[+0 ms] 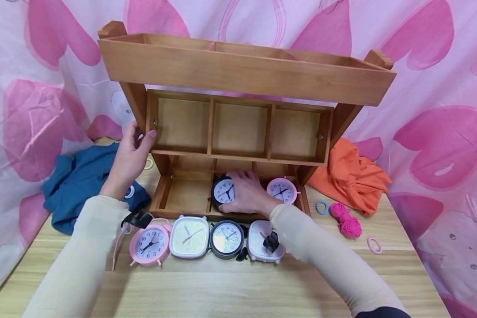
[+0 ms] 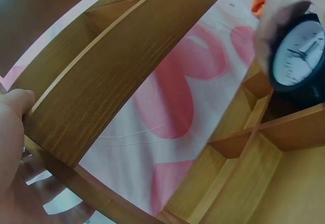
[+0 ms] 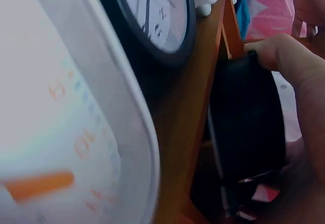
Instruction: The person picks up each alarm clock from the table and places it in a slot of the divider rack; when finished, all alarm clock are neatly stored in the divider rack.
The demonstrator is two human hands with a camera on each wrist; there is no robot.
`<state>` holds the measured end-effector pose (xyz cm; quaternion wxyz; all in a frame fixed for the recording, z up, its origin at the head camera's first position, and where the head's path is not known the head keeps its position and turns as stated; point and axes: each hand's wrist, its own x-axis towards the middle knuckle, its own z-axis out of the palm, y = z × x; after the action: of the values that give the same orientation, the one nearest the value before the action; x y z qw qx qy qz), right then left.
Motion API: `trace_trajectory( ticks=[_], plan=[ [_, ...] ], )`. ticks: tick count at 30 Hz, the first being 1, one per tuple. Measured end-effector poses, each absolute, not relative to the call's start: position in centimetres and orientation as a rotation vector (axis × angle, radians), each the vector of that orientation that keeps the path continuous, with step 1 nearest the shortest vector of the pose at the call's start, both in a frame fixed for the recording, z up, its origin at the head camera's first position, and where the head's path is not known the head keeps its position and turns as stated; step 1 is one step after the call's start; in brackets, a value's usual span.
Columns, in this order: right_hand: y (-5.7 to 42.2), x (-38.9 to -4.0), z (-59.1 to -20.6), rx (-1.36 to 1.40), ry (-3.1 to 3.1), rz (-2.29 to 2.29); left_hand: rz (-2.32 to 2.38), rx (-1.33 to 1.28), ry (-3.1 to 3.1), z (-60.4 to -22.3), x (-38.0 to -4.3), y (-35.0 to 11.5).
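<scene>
A tiered wooden shelf (image 1: 246, 62) with compartments stands on the table. My left hand (image 1: 129, 157) grips its left side at the middle tier, with the thumb in front and the other fingers behind, as the left wrist view shows. My right hand (image 1: 251, 192) holds a black round alarm clock (image 1: 223, 191) at the middle compartment of the bottom tier. This clock faces front and leans back a little. A pink alarm clock (image 1: 281, 191) sits in the bottom tier's right compartment. The bottom left compartment (image 1: 188, 192) holds nothing.
Before the shelf stand a pink clock (image 1: 149, 244), a white square clock (image 1: 189, 237), a black clock (image 1: 226, 239) and another white clock (image 1: 258, 243). Blue cloth (image 1: 83, 176) lies left; orange cloth (image 1: 346, 176), pink yarn (image 1: 346, 220) and rings lie right.
</scene>
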<state>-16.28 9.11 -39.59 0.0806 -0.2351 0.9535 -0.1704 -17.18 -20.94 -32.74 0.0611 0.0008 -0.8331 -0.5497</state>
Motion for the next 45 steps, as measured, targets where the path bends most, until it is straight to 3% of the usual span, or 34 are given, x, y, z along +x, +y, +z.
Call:
trace_trajectory(
  ticks=[10,22,27,35,45],
  plan=[
    [8.4,-16.2,-39.9,-0.456,2.84,-0.348,-1.66,0.008,-2.528,-32.7,-17.2,-20.9],
    [8.2,-15.3,-39.4,-0.556,2.878,-0.17,-1.658,0.006,-2.52,-32.8,-17.4,-21.1],
    [9.2,-14.8,-38.6,-0.621,2.871,-0.327,-1.662,0.008,-2.516,-32.7,-17.3,-21.1],
    [12.4,-10.5,-36.1,-0.688,2.901,-0.637,-1.663,0.006,-2.518,-32.7,-17.2,-21.0],
    [16.9,-5.3,-37.1,-0.576,2.982,-1.007,-1.664,0.028,-2.527,-32.8,-17.2,-21.0]
  ],
)
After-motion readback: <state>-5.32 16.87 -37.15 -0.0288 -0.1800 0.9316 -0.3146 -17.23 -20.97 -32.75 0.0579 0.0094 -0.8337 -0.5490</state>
